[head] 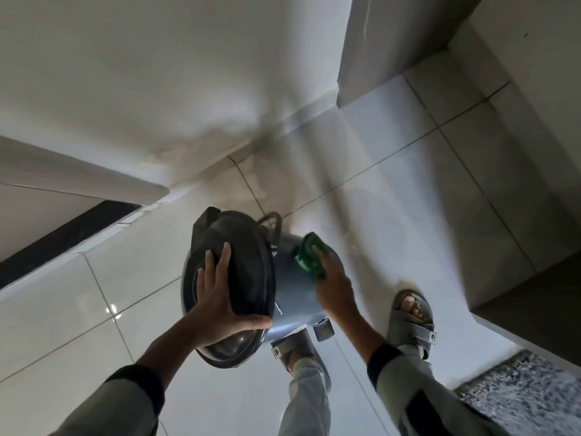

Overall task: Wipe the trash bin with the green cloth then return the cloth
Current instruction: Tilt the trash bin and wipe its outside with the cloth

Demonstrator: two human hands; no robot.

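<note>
The trash bin (295, 297) is a grey-blue round pedal bin with a dark domed lid (248, 272), standing on the tiled floor between my feet and the wall. My left hand (220, 297) lies flat on the lid with fingers spread, thumb hooked over the lid's near edge. My right hand (330, 287) presses the green cloth (309, 258) against the bin's right side, fingers on top of the cloth. The bin's lower body is hidden behind the lid and my arms.
Glossy white floor tiles (393, 199) surround the bin. A white wall (157, 89) stands behind it, a grey pillar corner (393, 42) at upper right. A speckled mat (522, 394) lies at lower right. My sandalled feet (412, 313) stand beside the bin's pedal (322, 330).
</note>
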